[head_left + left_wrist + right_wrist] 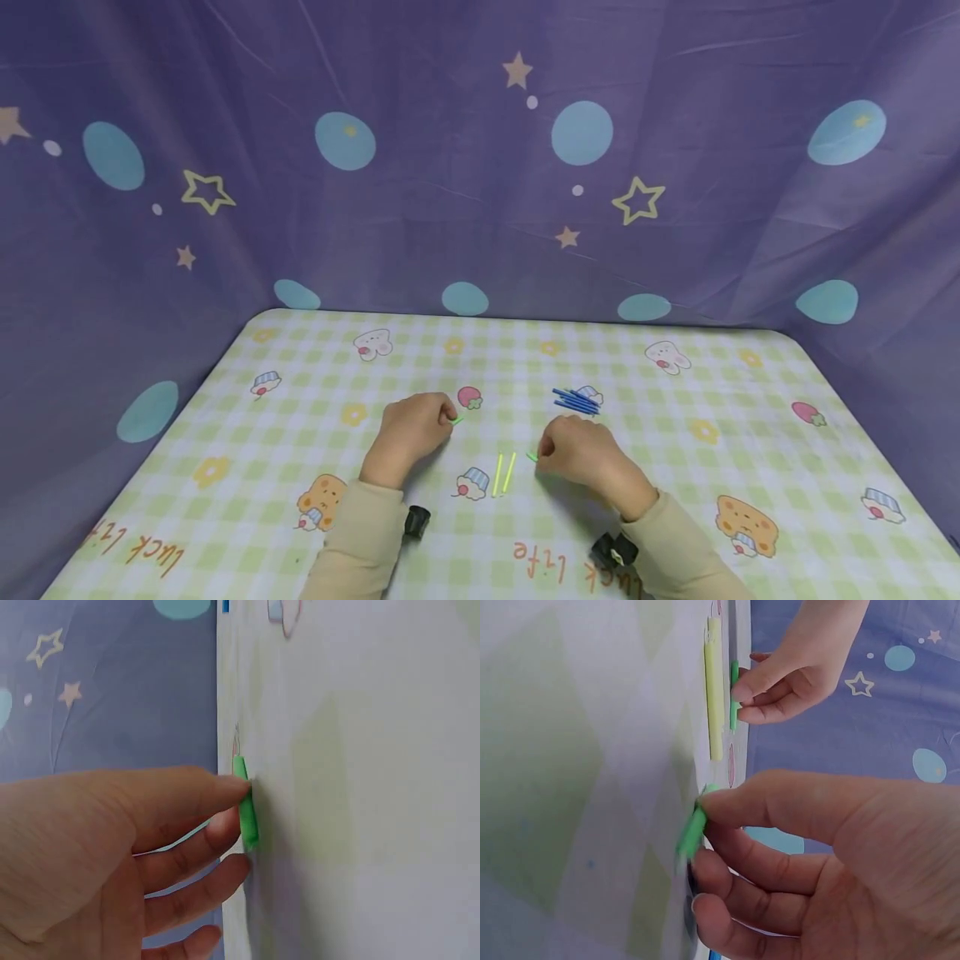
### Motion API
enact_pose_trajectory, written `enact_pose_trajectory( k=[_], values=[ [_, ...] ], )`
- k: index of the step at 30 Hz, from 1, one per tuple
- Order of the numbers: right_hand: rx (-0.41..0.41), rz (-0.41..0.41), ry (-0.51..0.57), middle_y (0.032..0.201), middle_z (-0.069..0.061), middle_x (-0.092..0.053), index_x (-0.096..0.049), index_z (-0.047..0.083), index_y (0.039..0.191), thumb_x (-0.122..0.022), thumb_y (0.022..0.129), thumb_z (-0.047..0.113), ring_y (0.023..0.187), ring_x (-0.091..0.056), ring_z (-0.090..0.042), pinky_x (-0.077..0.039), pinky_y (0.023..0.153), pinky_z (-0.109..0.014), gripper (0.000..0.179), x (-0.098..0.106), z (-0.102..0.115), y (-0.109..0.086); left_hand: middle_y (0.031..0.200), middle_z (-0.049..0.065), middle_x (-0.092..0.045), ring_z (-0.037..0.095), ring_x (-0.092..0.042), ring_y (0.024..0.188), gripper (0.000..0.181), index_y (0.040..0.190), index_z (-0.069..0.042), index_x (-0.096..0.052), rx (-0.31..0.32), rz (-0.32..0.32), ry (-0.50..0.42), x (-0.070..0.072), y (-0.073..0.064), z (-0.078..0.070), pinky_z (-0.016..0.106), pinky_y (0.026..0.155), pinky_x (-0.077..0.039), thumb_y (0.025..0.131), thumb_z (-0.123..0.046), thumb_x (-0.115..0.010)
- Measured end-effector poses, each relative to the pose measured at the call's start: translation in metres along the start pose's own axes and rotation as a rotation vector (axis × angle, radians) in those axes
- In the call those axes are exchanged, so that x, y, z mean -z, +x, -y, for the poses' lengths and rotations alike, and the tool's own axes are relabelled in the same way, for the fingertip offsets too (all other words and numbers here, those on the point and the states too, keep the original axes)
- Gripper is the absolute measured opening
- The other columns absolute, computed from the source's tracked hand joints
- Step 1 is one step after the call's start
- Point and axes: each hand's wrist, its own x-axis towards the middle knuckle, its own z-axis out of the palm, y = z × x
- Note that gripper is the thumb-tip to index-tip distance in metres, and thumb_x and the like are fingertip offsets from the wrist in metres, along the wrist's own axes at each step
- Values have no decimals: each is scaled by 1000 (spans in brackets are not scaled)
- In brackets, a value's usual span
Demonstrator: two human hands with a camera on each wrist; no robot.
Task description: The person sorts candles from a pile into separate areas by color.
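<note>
My left hand [416, 423] pinches a short green stick [246, 806] between thumb and fingers, close over the tablecloth. To the right, my right hand [579, 452] pinches another green stick [693, 829], tilted, right at the cloth. In the head view each hand covers most of its stick, so only small green ends show. Two yellow sticks [509, 473] lie side by side between the hands, a little nearer to me. Beyond the right hand lies a small pile of blue sticks [577, 402].
A checked tablecloth [420, 558] with printed cakes, flowers and strawberries covers the table. Behind its far edge hangs a purple curtain [480, 217] with stars and ovals. Dark wrist devices [615, 551] sit by both sleeves.
</note>
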Motion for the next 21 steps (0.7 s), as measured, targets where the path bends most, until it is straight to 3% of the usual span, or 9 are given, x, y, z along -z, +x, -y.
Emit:
enact_pose_trajectory(
  k=[10, 17, 21],
  values=[
    [-11, -37, -29, 73, 9, -61, -70, 17, 73, -73, 76, 13, 62, -52, -11, -44, 61, -35, 6, 0, -2, 3, 84, -5, -68, 16, -59, 72, 10, 90, -17, -73, 73, -57, -15, 5, 6, 21, 43, 71, -46, 88, -10, -67],
    [-10, -86, -19, 73, 10, -60, -69, 21, 74, -74, 79, 18, 64, -51, -10, -45, 62, -35, 8, 3, -6, 6, 76, -8, -59, 14, -53, 69, 11, 98, -16, -72, 137, 46, -76, 16, 2, 32, 46, 76, -42, 87, -17, -70],
    [-7, -113, -4, 73, 12, -59, -67, 23, 75, -75, 80, 18, 66, -51, -10, -44, 65, -36, 10, 5, -8, 7, 74, -8, -61, 14, -55, 69, 12, 97, -16, -74, 174, 99, -104, 20, -1, 36, 51, 81, -42, 85, -19, -72]
  ],
)
